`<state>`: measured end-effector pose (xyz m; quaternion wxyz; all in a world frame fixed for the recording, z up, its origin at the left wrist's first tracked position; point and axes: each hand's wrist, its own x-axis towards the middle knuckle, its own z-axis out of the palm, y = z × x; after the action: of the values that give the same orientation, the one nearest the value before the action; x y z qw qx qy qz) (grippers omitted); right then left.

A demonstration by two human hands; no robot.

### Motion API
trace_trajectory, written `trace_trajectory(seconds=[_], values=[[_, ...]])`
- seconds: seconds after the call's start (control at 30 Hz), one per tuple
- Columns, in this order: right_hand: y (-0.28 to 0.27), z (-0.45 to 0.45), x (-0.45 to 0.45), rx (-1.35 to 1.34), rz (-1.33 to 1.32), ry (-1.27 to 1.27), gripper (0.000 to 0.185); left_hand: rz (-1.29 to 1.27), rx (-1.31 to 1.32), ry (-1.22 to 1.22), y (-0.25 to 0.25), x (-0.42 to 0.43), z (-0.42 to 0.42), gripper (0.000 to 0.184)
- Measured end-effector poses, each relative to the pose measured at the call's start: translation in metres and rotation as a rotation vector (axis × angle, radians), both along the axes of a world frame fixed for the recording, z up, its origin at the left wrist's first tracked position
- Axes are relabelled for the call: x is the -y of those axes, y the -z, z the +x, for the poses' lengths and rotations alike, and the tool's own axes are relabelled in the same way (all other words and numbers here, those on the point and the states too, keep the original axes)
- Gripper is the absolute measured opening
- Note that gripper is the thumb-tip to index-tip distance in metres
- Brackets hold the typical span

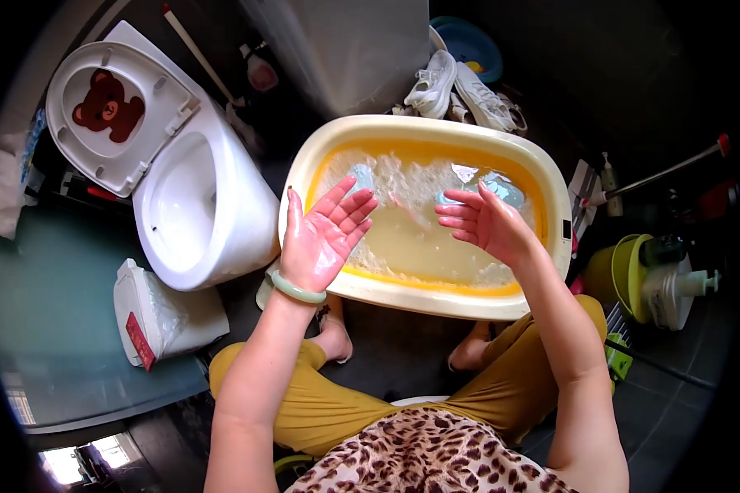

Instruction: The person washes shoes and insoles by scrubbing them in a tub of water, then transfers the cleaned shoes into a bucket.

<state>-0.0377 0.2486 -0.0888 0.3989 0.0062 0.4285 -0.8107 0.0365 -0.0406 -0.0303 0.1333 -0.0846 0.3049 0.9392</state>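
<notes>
A cream and yellow tub of cloudy, sudsy water stands before my knees. Pale blue cloth shows partly above the surface, and most of whatever lies under the suds is hidden. My left hand is raised over the tub's left side, wet, palm up, fingers stretched out and holding nothing. A pale green bangle circles that wrist. Above the tub's right half hovers my right hand, palm turned inward, fingers extended and apart from the thumb, with nothing in it.
Left of the tub is a white toilet with its lid raised, near a lidded waste bin. White sneakers sit behind the tub beside a blue basin. At right are a green bucket, a pump bottle and a green-handled brush.
</notes>
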Motion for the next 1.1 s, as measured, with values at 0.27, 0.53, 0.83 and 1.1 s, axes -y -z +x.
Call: trace_trajectory(seconds=[0.27,0.53,0.83,1.1], values=[[0.054,0.039,0.019,-0.900,1.112,-0.624,0.035,-0.476,0.124,0.054,0.043,-0.009,0.010,0.038],[0.136,0.052,-0.003,-0.740,1.166,-0.724,0.033,-0.691,0.296,0.015,0.129,-0.029,0.000,0.028],[0.327,0.016,-0.114,0.181,0.849,0.418,0.026,-0.793,0.497,-0.322,0.417,-0.157,-0.035,0.042],[0.143,0.010,0.042,-0.096,0.322,-0.053,0.042,-0.771,0.816,-0.482,0.297,-0.166,-0.071,0.052]])
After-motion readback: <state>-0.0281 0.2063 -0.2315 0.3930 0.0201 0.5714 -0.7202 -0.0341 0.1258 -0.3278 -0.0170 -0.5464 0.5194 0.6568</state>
